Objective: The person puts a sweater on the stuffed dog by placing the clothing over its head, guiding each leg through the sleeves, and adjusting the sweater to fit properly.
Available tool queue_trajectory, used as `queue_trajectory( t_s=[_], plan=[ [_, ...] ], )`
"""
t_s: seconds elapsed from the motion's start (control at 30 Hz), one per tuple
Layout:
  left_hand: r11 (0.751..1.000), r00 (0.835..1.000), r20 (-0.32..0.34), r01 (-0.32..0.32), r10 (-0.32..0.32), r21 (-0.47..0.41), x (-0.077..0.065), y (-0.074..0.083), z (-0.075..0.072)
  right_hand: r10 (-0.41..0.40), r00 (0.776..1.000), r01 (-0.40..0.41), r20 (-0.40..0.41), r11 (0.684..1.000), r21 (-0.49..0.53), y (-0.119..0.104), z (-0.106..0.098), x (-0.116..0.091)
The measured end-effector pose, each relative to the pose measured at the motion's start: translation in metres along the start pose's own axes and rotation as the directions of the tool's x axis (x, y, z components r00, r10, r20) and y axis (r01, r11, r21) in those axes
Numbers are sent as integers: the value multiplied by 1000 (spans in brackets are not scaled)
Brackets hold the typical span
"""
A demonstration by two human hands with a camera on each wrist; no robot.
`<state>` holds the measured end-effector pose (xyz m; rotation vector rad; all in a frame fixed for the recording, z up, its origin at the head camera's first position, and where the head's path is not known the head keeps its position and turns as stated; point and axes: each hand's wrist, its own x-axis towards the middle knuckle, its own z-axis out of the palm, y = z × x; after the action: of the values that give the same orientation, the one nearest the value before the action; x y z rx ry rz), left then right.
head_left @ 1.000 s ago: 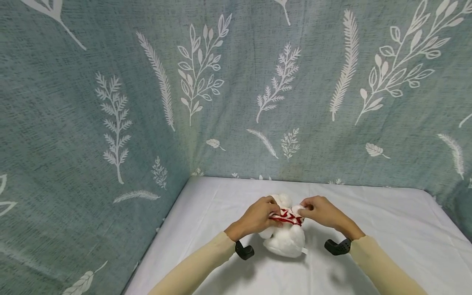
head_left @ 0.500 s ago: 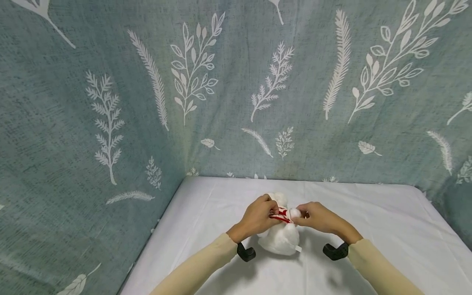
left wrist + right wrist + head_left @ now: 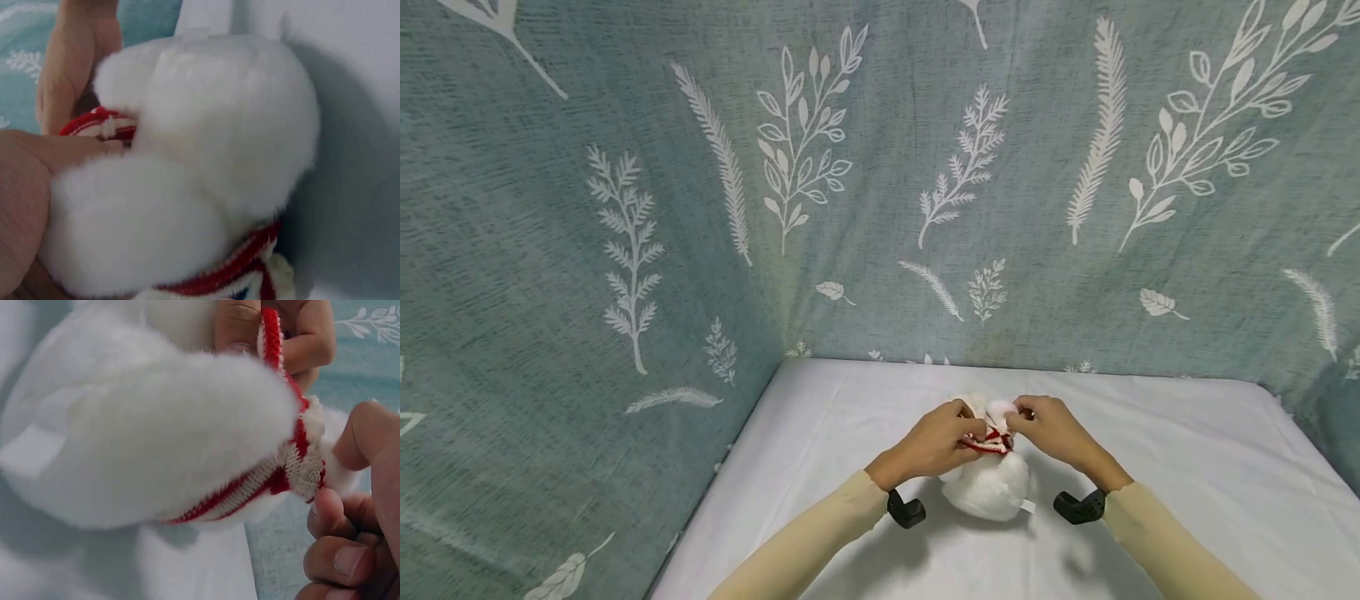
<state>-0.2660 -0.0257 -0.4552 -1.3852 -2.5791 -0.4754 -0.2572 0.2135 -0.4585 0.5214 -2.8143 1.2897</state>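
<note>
A white plush toy (image 3: 988,487) sits on the table, wearing a red-and-white knitted garment (image 3: 991,445). My left hand (image 3: 931,442) comes in from the left and pinches the garment's red edge, which shows as a raised band (image 3: 272,340) in the right wrist view. Opposite it, my right hand (image 3: 1051,429) holds the cream knitted end (image 3: 306,469) between thumb and fingers, at a small fluffy white part (image 3: 340,465) of the toy. In the left wrist view the plush fur (image 3: 231,119) fills the middle, with more knitted trim (image 3: 234,269) below.
A white cloth (image 3: 1187,467) covers the table. Green-blue curtains (image 3: 865,183) with white leaf prints stand behind and to the left. A small white tag (image 3: 34,450) sticks out of the toy's body.
My right hand dips slightly, then rises with the small white part, which now sits higher beside the head. The toy's knitted garment looks more bunched between my hands.
</note>
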Motion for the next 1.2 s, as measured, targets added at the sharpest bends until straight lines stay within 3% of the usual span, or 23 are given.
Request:
queue_trajectory(
  t_s=[0.13, 0.33, 0.47, 0.67, 0.73, 0.83, 0.97, 1.1, 1.2],
  plan=[
    [1000, 999, 39, -19, 19, -10, 1, 0, -1, 33, 999, -33, -21, 999, 25, -2, 0, -2],
    [990, 992, 69, 111, -105, -87, 0, 1, -2, 28, 999, -28, -27, 1000, -13, -8, 1, -3],
    [979, 989, 45, 147, -142, -141, 3, 2, -2, -25, 1000, 24, -16, 998, -56, -11, 0, -4],
    [986, 986, 31, 162, -161, -33, 11, 7, 2, -41, 998, 39, -43, 998, -40, -9, 0, -6],
    [983, 981, 45, 186, -186, 6, 12, 9, 3, -18, 998, 17, -53, 1000, -23, -8, 0, -6],
    [971, 969, 63, 241, -240, -11, 13, 11, 4, 36, 998, -35, -53, 999, 9, -5, 0, -7],
    [957, 964, 6, 265, -266, -116, 16, 9, 4, 83, 997, -82, -7, 994, 77, -4, -3, -8],
    [946, 962, -77, 239, -261, -217, 18, 9, 5, 103, 993, -110, 56, 984, 142, -5, -6, -9],
    [949, 963, -108, 217, -246, -228, 20, 10, 8, 97, 993, -106, 66, 982, 154, -5, -6, -10]
  ],
)
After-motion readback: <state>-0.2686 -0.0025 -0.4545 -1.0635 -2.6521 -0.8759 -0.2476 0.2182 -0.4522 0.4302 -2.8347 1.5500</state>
